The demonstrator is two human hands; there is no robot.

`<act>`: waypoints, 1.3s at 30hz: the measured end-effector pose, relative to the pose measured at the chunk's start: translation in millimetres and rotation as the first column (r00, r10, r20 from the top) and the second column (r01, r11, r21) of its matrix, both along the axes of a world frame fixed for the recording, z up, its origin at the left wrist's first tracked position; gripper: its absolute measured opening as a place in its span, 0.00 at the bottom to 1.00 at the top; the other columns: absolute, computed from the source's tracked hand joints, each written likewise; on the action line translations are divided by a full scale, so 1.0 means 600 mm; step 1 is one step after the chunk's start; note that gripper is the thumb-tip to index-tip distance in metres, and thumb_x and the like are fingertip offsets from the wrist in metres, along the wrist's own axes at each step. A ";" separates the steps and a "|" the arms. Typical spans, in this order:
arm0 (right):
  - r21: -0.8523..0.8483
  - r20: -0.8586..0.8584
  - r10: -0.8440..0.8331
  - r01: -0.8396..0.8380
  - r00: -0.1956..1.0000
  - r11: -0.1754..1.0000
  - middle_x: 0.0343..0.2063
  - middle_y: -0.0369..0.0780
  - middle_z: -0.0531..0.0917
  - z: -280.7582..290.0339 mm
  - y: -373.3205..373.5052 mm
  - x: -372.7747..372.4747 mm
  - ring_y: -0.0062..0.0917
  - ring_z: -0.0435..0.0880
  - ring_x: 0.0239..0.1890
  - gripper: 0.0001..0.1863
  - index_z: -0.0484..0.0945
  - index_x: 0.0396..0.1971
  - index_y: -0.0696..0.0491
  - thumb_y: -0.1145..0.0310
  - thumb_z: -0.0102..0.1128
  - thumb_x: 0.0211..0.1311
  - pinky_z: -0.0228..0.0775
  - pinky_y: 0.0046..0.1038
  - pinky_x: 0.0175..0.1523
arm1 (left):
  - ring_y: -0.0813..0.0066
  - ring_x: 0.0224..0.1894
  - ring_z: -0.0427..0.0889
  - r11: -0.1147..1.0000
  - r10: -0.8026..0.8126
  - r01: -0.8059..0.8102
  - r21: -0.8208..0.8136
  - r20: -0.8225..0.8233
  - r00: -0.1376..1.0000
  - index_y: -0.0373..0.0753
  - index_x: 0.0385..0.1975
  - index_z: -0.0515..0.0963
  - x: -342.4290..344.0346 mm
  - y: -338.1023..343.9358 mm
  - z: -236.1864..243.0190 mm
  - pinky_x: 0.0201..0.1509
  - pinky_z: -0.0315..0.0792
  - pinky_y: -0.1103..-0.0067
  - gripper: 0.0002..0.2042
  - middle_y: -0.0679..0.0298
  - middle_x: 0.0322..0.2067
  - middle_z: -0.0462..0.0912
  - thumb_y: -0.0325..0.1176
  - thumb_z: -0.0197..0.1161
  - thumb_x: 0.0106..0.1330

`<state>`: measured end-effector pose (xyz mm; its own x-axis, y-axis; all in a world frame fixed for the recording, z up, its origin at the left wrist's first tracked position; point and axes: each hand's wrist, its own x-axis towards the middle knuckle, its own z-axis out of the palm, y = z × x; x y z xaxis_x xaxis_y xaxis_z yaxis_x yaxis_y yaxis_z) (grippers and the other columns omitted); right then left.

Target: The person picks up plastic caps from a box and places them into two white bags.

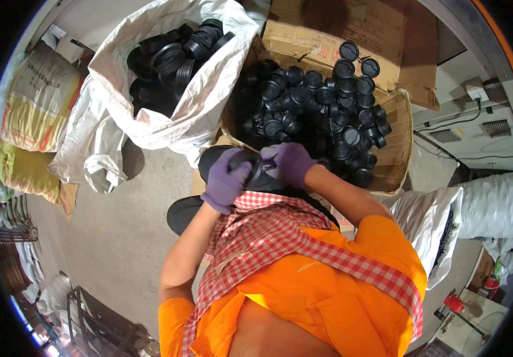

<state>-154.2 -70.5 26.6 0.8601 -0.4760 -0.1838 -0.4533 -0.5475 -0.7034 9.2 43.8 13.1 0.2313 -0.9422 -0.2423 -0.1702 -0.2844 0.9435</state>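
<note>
Purple gloves cover both my hands, which meet above my dark-trousered knees. My left hand (228,180) is closed round a black round plastic part (256,171), mostly hidden by the fingers. At the part's right side my right hand (291,165) is closed too, its fingers pinched together; what it grips is too small to make out. Just beyond my hands stands a cardboard box (400,140) heaped with black round plastic caps (301,96). To its left, a white woven sack (149,132) gapes wide, with larger black ring-shaped parts (170,59) inside.
Filled sacks (39,101) are stacked along the left side. A second white sack (438,238) with black pieces sits to my right, beside a large white bundle (494,205). A metal frame (81,321) stands at lower left. Cables (467,122) run along the right wall.
</note>
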 end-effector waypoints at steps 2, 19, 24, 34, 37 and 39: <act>-0.001 -0.189 0.173 -0.176 0.967 0.984 0.29 0.43 0.81 0.010 -0.004 -0.002 0.33 0.80 0.31 0.10 0.79 0.34 0.50 0.68 0.61 0.50 0.71 0.27 0.38 | 0.65 0.39 0.80 0.925 -0.321 0.368 0.092 0.708 0.630 0.32 0.47 0.71 -0.015 -0.006 0.077 0.44 0.73 0.77 0.18 0.58 0.39 0.79 0.28 0.55 0.56; -0.088 0.517 -0.369 0.477 0.772 0.875 0.36 0.42 0.81 -0.096 -0.053 0.008 0.34 0.80 0.40 0.12 0.79 0.33 0.51 0.75 0.58 0.45 0.73 0.28 0.44 | 0.59 0.38 0.76 0.970 -0.046 0.197 -0.142 0.690 0.723 0.47 0.53 0.71 -0.059 -0.019 0.111 0.45 0.70 0.72 0.31 0.54 0.36 0.73 0.20 0.58 0.43; 0.009 -0.027 -0.701 0.701 0.713 0.713 0.44 0.46 0.78 -0.212 -0.126 -0.034 0.39 0.78 0.46 0.17 0.78 0.43 0.49 0.61 0.56 0.54 0.69 0.33 0.51 | 0.63 0.36 0.75 0.799 0.345 0.225 -0.557 0.732 0.588 0.49 0.49 0.73 0.016 -0.079 0.258 0.37 0.72 0.72 0.30 0.56 0.34 0.75 0.19 0.63 0.41; -0.108 -0.556 -0.359 0.363 0.750 0.925 0.48 0.47 0.76 -0.302 -0.139 -0.017 0.40 0.75 0.50 0.33 0.73 0.51 0.51 0.46 0.60 0.45 0.68 0.36 0.54 | 0.59 0.52 0.74 0.831 0.098 0.233 -0.506 0.545 0.833 0.36 0.44 0.76 0.017 -0.065 0.202 0.54 0.69 0.74 0.19 0.52 0.49 0.75 0.25 0.67 0.50; -0.150 -0.378 -0.514 0.497 0.770 0.855 0.47 0.46 0.77 -0.242 -0.148 -0.052 0.39 0.77 0.48 0.32 0.73 0.50 0.52 0.48 0.60 0.46 0.69 0.35 0.52 | 0.67 0.44 0.78 0.982 -0.043 0.091 -0.168 0.266 0.963 0.33 0.47 0.74 0.014 -0.027 0.105 0.48 0.71 0.77 0.19 0.53 0.42 0.78 0.25 0.64 0.53; -0.183 -0.219 -0.601 0.573 0.769 0.799 0.44 0.45 0.80 -0.182 -0.153 -0.085 0.36 0.80 0.44 0.28 0.75 0.48 0.53 0.51 0.59 0.49 0.70 0.32 0.50 | 0.75 0.47 0.74 0.998 -0.055 0.056 -0.012 0.073 0.996 0.32 0.52 0.70 0.014 -0.014 0.051 0.52 0.67 0.80 0.22 0.59 0.45 0.75 0.26 0.63 0.56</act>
